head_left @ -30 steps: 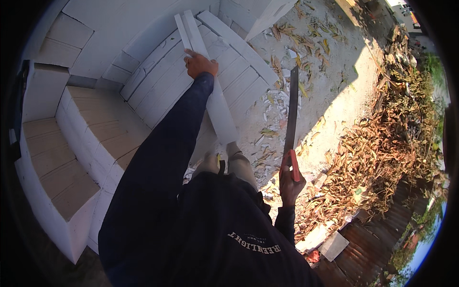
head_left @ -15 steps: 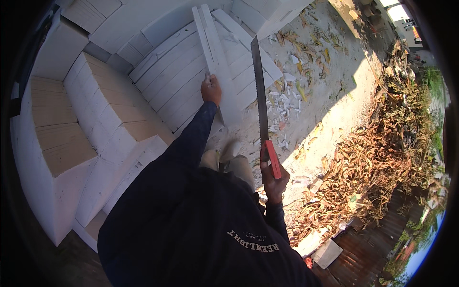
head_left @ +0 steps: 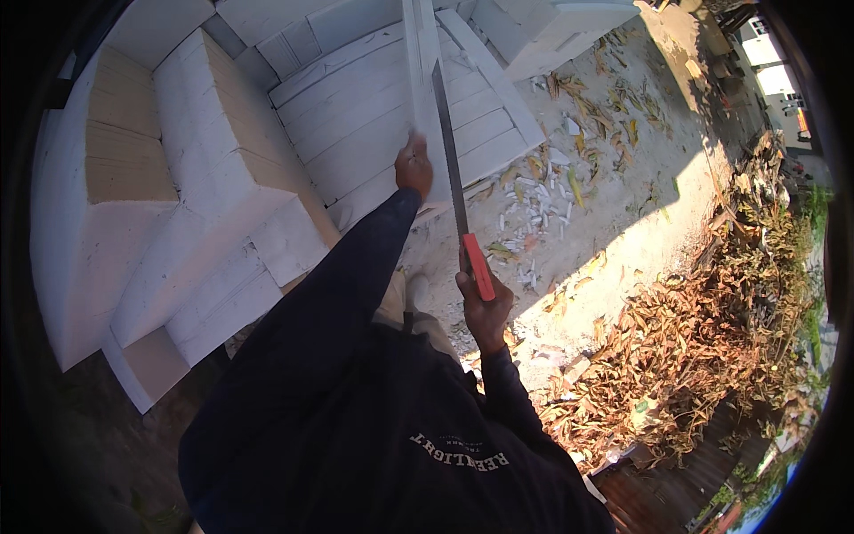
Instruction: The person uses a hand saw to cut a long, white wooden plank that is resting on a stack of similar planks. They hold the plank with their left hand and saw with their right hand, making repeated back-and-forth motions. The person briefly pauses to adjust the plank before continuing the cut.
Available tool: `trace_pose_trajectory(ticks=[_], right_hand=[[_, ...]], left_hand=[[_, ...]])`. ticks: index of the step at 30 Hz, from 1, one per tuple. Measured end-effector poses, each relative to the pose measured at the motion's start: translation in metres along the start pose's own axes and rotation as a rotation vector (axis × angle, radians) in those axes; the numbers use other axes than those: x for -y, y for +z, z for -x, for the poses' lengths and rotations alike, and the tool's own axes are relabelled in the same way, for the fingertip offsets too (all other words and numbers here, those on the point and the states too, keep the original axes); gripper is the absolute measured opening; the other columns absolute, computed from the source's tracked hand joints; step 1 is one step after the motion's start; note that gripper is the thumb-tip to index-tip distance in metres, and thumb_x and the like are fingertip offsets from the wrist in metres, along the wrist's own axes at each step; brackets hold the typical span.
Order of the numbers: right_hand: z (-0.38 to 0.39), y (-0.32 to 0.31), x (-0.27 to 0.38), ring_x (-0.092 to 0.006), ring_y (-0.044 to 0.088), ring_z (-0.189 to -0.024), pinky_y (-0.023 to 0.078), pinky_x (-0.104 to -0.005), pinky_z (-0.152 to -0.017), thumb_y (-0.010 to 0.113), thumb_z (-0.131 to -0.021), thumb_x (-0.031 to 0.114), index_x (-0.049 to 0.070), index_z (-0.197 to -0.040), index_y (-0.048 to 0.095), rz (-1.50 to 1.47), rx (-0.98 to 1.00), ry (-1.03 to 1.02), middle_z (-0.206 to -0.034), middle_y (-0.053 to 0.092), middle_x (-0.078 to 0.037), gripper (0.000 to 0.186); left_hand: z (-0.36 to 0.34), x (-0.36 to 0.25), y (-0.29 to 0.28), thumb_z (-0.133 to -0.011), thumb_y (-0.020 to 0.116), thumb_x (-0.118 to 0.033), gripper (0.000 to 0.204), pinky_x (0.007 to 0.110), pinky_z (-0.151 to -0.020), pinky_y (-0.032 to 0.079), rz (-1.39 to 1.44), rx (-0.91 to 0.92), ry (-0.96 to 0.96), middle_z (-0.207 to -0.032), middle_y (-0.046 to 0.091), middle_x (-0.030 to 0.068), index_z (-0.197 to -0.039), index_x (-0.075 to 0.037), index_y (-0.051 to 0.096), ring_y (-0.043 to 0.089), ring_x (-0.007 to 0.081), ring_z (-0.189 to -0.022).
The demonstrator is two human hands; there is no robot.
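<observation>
My left hand [head_left: 414,166] presses on a long white plank [head_left: 420,71] that lies across a flat stack of white boards [head_left: 356,125]. My right hand [head_left: 483,307] grips the red handle of a long dark saw [head_left: 449,151]. The saw's blade runs up along the right side of the plank, close beside my left hand. Both arms are in dark sleeves, and my pale shoes show between them on the sandy ground.
Large white blocks [head_left: 191,142] with tan tops are stacked at the left. White offcuts and dry leaves [head_left: 543,205] litter the sandy ground on the right. A heap of brown leaves [head_left: 712,338] lies further right. Another white block [head_left: 551,27] stands at the top.
My right hand has brought the saw left, so its blade now lies against the plank's right side. My left hand stays on the plank. The view has shifted.
</observation>
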State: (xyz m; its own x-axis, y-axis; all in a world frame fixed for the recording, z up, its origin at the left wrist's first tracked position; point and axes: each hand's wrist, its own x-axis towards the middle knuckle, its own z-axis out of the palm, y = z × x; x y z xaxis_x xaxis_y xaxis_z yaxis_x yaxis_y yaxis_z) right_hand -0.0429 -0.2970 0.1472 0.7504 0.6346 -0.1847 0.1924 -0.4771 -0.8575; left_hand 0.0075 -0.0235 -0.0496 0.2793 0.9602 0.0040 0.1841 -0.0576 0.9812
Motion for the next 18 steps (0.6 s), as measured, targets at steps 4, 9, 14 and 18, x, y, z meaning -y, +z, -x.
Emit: trace_pose_trajectory(ticks=[4, 9, 14, 18], right_hand=[[0.015, 0.017, -0.023, -0.0266, 0.076, -0.106, 0.057, -0.0352, -0.085, 0.076, -0.094, 0.023, 0.000, -0.138, 0.065, -0.024, -0.065, -0.080, -0.111, 0.075, -0.024, 0.050], [0.022, 0.037, -0.026, -0.0104, 0.065, -0.085, 0.054, -0.0308, -0.075, 0.073, -0.098, 0.017, -0.002, -0.131, 0.069, -0.050, -0.209, -0.160, -0.094, 0.075, -0.014, 0.038], [0.037, 0.034, -0.015, -0.0265, 0.076, -0.102, 0.057, -0.0353, -0.085, 0.073, -0.097, 0.019, -0.003, -0.137, 0.064, -0.073, -0.122, -0.007, -0.112, 0.075, -0.025, 0.047], [0.047, 0.035, -0.022, -0.0274, 0.076, -0.101, 0.057, -0.0353, -0.084, 0.072, -0.098, 0.019, -0.004, -0.138, 0.063, -0.053, -0.146, 0.017, -0.112, 0.075, -0.026, 0.047]], left_hand=[[-0.002, -0.002, -0.005, -0.109, 0.049, -0.048, 0.058, 0.044, -0.093, 0.051, -0.092, 0.051, -0.139, -0.110, 0.071, 0.0318, -0.144, -0.004, 0.062, 0.068, 0.0444, -0.109], [0.002, -0.013, -0.001, -0.108, 0.049, -0.049, 0.057, 0.046, -0.093, 0.052, -0.045, -0.015, -0.092, -0.112, 0.071, 0.0325, -0.142, -0.006, 0.063, 0.069, 0.0437, -0.110], [-0.001, -0.008, -0.004, -0.109, 0.047, -0.048, 0.056, 0.047, -0.092, 0.052, -0.060, -0.024, -0.070, -0.108, 0.071, 0.0313, -0.143, -0.006, 0.064, 0.069, 0.0446, -0.108], [0.007, -0.022, -0.004, -0.109, 0.047, -0.046, 0.054, 0.048, -0.092, 0.051, -0.108, -0.006, -0.097, -0.104, 0.071, 0.0305, -0.143, -0.007, 0.064, 0.067, 0.0461, -0.106]])
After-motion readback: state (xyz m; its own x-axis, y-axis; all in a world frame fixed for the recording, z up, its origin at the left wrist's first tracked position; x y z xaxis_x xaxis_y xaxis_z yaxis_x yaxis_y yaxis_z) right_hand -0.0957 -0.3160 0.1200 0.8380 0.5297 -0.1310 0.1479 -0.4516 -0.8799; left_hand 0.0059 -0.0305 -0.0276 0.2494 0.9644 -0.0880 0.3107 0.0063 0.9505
